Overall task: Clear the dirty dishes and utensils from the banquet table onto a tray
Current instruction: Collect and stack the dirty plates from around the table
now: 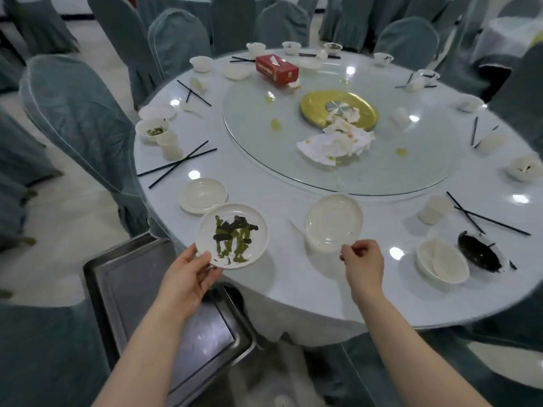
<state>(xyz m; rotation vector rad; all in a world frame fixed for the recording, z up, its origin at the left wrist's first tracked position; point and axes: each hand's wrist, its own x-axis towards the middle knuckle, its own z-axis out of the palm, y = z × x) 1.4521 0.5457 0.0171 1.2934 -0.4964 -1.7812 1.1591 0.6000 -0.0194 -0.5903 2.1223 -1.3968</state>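
My left hand (188,274) grips the near rim of a white plate (232,235) smeared with green and black sauce, held over the table's near edge. Below it sits a steel tray (132,283), with nothing visible on it. My right hand (363,261) pinches the near rim of a clean-looking white plate (333,221) lying on the round white table (279,289). Another small white plate (202,195) lies just beyond the smeared one.
A white bowl (442,261) and a black-stained dish (479,255) sit at the right. Black chopsticks (176,164), cups and small bowls ring the table. The glass turntable (338,136) holds crumpled napkins (338,142); a red tissue box (276,70) stands behind. Covered chairs (76,118) surround the table.
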